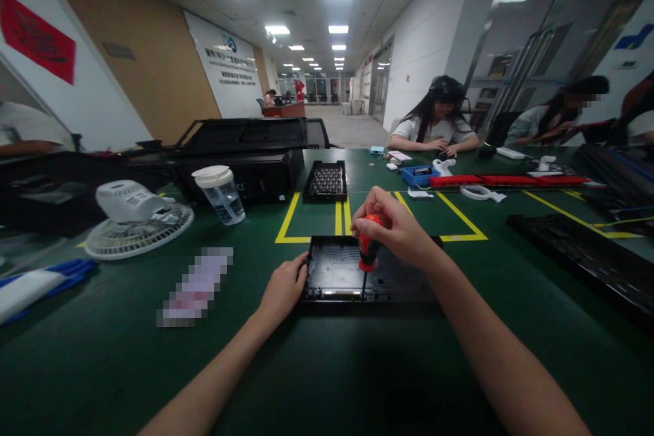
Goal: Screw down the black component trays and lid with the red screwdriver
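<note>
The right hand [391,225] has its fingers wrapped around the top of a red and black screwdriver [368,250], which stands almost upright with its shaft pointing down into a shallow black case [401,279]. The tip is at the near edge of the case, just beside a shiny strip [342,293]. The left hand [283,289] touches the left edge of the case, its fingers bent; I cannot tell whether they grip that edge or only press on it. The case lies flat on the green table [286,375], in front of the person, just on the near side of the yellow tape lines [293,240]. Beyond the tape is a black tray [325,199] with rows of round shapes in it, and to its left stands a large black box [268,177]. Farther left are a clear cup [221,199] with a white lid, a white fan [133,204] lying down, and blue and white gloves [66,276]. On the right lies a long black panel [577,262], and at the far side a person [434,126] sits beyond a blue box [417,177]
</note>
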Demonstrator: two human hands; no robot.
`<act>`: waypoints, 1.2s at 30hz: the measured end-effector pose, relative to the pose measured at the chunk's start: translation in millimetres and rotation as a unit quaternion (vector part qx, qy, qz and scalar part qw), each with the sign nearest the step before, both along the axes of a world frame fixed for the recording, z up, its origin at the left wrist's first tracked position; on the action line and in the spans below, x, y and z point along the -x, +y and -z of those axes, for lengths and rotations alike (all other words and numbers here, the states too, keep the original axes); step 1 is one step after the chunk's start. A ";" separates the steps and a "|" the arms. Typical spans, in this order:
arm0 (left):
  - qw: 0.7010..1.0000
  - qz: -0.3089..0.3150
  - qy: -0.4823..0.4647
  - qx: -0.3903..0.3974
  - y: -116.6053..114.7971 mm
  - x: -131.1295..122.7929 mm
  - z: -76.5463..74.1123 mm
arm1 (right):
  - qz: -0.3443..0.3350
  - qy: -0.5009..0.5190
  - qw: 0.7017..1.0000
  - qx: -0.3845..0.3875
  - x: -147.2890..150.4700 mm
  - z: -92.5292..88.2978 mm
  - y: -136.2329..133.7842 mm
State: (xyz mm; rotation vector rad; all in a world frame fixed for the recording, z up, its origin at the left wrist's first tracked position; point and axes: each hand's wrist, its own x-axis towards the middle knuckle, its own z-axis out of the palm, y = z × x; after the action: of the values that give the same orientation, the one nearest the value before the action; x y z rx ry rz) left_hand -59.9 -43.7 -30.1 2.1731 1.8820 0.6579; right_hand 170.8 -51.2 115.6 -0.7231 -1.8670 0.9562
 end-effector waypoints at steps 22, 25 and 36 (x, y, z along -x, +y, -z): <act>1.000 0.011 0.007 -0.016 2.4 1.3 5.3 | -0.189 0.208 0.947 0.155 4.9 11.8 10.4; 1.000 0.008 0.006 -0.013 2.5 1.2 5.5 | -0.190 0.210 0.945 0.164 4.2 12.2 11.3; 1.000 0.009 0.000 -0.014 2.0 1.0 4.8 | -0.219 0.213 0.930 0.202 0.4 8.5 11.5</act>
State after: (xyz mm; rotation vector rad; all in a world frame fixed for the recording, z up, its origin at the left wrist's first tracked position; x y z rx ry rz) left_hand -60.9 -41.8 -34.9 2.2041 1.8610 0.6854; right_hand 170.4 -39.8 107.1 -0.2837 -1.4763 1.6726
